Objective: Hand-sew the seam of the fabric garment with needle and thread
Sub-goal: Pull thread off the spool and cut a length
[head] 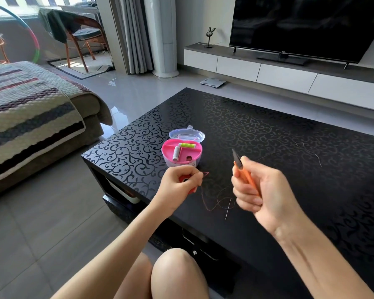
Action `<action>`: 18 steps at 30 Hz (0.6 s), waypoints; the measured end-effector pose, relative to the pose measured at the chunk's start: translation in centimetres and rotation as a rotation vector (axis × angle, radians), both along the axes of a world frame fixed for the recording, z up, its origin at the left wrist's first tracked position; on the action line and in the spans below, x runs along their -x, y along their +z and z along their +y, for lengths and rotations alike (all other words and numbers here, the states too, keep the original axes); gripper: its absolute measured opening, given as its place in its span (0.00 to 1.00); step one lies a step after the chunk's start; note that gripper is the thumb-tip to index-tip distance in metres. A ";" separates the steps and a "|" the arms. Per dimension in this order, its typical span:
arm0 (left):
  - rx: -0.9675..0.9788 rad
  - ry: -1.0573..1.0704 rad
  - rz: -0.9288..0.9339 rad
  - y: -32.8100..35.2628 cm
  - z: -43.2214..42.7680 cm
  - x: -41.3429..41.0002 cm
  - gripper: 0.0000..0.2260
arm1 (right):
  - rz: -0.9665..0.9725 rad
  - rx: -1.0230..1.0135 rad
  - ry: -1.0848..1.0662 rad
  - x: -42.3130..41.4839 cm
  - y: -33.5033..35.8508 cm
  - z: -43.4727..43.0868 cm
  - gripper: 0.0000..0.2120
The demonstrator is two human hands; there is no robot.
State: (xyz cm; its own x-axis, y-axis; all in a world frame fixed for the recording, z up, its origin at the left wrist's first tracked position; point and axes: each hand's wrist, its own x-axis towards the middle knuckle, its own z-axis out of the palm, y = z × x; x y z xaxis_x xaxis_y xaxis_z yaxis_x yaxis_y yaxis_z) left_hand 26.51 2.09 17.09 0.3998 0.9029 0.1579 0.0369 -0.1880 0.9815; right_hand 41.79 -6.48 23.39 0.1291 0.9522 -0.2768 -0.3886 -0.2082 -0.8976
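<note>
The left hand (171, 186), just in front of the pink sewing box (181, 153), has its grip closed round a red spool (182, 178), fingers pinching the red thread (205, 201). The right hand (261, 190), right of the box, grips orange snips (241, 169), blades pointing up. The needle (228, 209) lies on the black bench (268, 126) in front of the box, between the hands, amid the thread loops.

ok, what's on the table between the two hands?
Head view: a needle lies on the black table between the left hand, gripping a red spool, and the right hand, holding orange snips; loose red thread trails beside it.
</note>
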 end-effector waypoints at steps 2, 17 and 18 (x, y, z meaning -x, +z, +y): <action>0.061 0.026 -0.024 -0.1 0.2 0.5 0.13 | -0.145 0.018 -0.065 -1.6 -0.7 0.6 0.18; 0.352 -0.006 0.050 1.2 2.0 -0.1 0.12 | -1.725 0.086 -0.145 -7.6 -15.2 3.3 0.11; 0.361 -0.011 0.052 1.2 2.1 -0.2 0.12 | -1.455 -0.044 -0.153 -5.8 -13.5 3.4 0.13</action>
State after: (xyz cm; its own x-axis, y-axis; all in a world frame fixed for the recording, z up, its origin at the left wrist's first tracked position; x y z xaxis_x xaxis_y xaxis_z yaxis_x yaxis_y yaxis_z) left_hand 26.70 4.21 18.30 0.4086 0.8925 -0.1909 0.0881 0.1696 0.9816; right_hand 47.56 -3.10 9.89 0.3618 0.9079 0.2118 0.8319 -0.2119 -0.5128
